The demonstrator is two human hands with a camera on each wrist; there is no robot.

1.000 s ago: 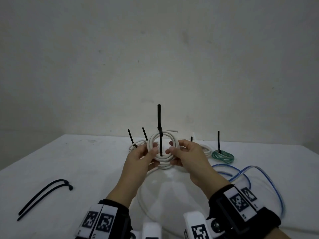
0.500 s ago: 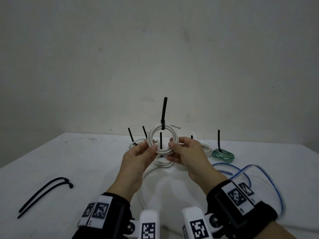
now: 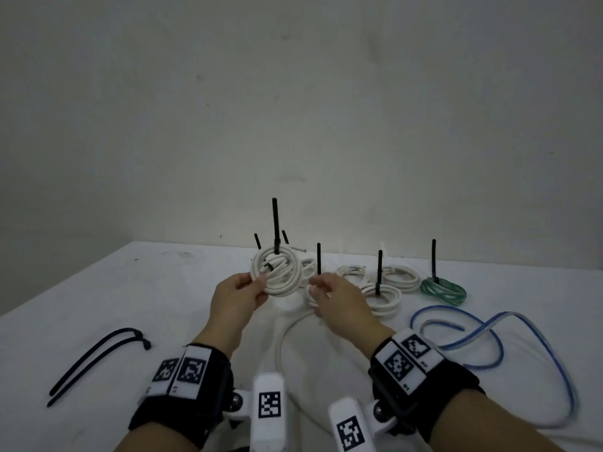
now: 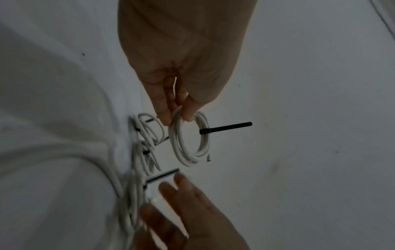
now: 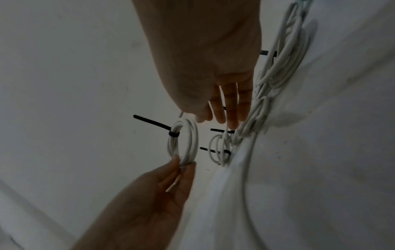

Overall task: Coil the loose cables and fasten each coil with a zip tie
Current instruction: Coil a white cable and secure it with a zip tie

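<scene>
My left hand (image 3: 243, 293) pinches a white cable coil (image 3: 277, 272) at its lower left edge and holds it upright above the table. A black zip tie (image 3: 276, 230) is cinched round the coil's top, its tail pointing straight up. The left wrist view shows the coil (image 4: 190, 138) between my thumb and fingers, the tie (image 4: 226, 127) sticking out sideways. My right hand (image 3: 329, 290) has let go of the coil; its fingers (image 5: 226, 108) are straight and hold nothing. It hovers to the right of the coil, above other tied white coils (image 3: 380, 296).
Several tied coils line the back of the white table (image 3: 130, 305): white ones and a green coil (image 3: 443, 290) at the right. A loose blue cable (image 3: 496, 340) loops at the right. A loose white cable (image 3: 287, 334) curves between my arms. Spare black zip ties (image 3: 98, 357) lie left.
My right hand released the coil and drew away to the right. My left hand carried the tied coil left and toward the back row.
</scene>
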